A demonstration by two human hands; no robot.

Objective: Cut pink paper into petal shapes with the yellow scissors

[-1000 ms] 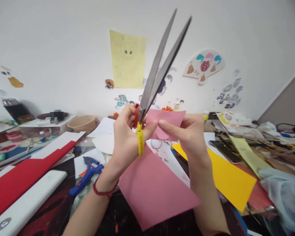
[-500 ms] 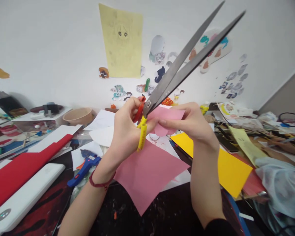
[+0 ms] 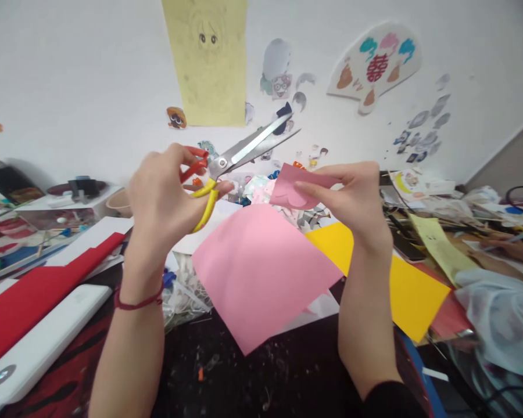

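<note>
The left hand [image 3: 163, 194] curls round part-open scissors [image 3: 222, 165]; the right hand [image 3: 359, 194] pinches a small pink paper [image 3: 287, 187]. Below, between them, a larger pink sheet [image 3: 261, 273] points one corner toward the bench's [image 3: 237, 392] near edge.

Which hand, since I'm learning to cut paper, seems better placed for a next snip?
Left, most likely: the left hand holds the scissors, blades parted. The right hand pinches the small pink paper, so it seems better suited to steadying that.
</note>
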